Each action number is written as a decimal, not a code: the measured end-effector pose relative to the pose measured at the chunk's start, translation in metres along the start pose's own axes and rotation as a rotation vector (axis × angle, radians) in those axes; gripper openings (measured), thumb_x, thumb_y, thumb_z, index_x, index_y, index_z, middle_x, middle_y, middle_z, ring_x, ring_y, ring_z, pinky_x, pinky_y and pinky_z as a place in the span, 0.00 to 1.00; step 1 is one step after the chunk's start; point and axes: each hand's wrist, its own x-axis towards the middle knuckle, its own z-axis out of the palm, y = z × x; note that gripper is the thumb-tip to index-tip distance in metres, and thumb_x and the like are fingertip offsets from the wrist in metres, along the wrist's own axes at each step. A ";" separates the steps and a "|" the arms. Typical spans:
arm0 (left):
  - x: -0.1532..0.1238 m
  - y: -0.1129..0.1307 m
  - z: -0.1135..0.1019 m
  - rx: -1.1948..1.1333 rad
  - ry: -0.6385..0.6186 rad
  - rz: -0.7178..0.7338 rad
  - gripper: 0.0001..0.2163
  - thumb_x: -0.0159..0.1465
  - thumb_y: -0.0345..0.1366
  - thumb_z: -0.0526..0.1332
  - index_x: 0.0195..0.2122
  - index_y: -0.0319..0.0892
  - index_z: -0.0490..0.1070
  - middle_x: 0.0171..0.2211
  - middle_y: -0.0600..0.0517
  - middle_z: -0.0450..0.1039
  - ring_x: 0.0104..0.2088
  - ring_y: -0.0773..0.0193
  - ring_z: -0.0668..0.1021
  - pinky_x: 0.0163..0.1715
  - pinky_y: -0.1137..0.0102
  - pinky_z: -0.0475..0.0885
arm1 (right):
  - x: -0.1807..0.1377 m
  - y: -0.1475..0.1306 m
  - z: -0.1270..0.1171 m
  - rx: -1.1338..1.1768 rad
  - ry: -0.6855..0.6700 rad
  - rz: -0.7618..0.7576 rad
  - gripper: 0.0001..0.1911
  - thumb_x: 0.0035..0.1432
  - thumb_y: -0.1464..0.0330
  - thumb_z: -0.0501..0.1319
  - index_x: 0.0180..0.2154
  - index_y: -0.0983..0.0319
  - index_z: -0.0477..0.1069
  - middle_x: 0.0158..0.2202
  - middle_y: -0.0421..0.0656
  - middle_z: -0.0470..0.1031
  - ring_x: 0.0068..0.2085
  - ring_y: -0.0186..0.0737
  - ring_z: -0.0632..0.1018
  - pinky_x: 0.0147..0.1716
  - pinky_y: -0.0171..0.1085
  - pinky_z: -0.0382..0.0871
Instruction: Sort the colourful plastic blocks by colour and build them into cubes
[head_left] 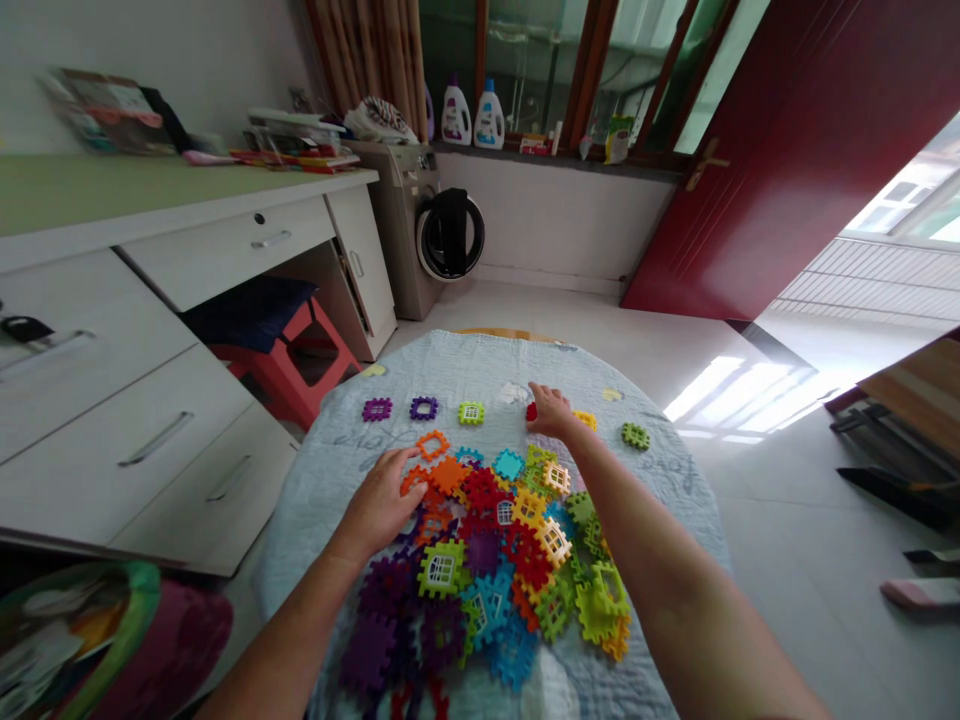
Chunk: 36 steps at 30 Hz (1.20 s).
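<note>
My right hand (pixel 551 411) reaches to the far part of the round table, its fingers apart at a small red interlocking block (pixel 532 411). The hand covers much of that block, so contact is hard to judge. My left hand (pixel 381 503) is at the left edge of a heap of colourful interlocking blocks, thumb and fingers apart around orange pieces. Near its fingertips lies an orange open-frame block (pixel 433 445). In a spaced row beyond the heap are a magenta block (pixel 377 410), a purple block (pixel 424 408), a lime window block (pixel 472 413), a yellow block (pixel 586 420) and a green block (pixel 635 436).
A pale patterned cloth (pixel 315 520) covers the table. A red stool (pixel 319 370) and white drawers (pixel 150 430) are at left, with a bin (pixel 187 620) below. Behind stands a washing machine (pixel 409 220) with its door open. A red door (pixel 720 150) is at right.
</note>
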 end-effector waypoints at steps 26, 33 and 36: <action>0.000 0.004 -0.008 -0.057 0.011 -0.063 0.20 0.57 0.32 0.58 0.52 0.38 0.66 0.50 0.43 0.71 0.53 0.55 0.72 0.55 0.61 0.66 | 0.045 -0.148 0.031 0.011 -0.061 -0.224 0.37 0.48 0.61 0.63 0.59 0.59 0.57 0.59 0.52 0.61 0.57 0.56 0.64 0.52 0.51 0.60; -0.001 0.004 -0.013 -0.009 -0.059 -0.126 0.21 0.58 0.33 0.57 0.54 0.39 0.65 0.51 0.41 0.71 0.52 0.56 0.74 0.53 0.64 0.66 | 0.063 -0.192 0.048 0.026 -0.088 -0.255 0.31 0.50 0.67 0.61 0.57 0.57 0.61 0.56 0.49 0.67 0.53 0.52 0.69 0.47 0.46 0.65; -0.002 0.004 -0.012 0.002 -0.057 -0.129 0.20 0.59 0.33 0.56 0.54 0.40 0.65 0.51 0.42 0.72 0.51 0.56 0.74 0.52 0.64 0.66 | 0.065 -0.179 0.046 0.020 -0.085 -0.257 0.31 0.48 0.69 0.62 0.56 0.60 0.62 0.54 0.51 0.68 0.52 0.51 0.69 0.47 0.44 0.65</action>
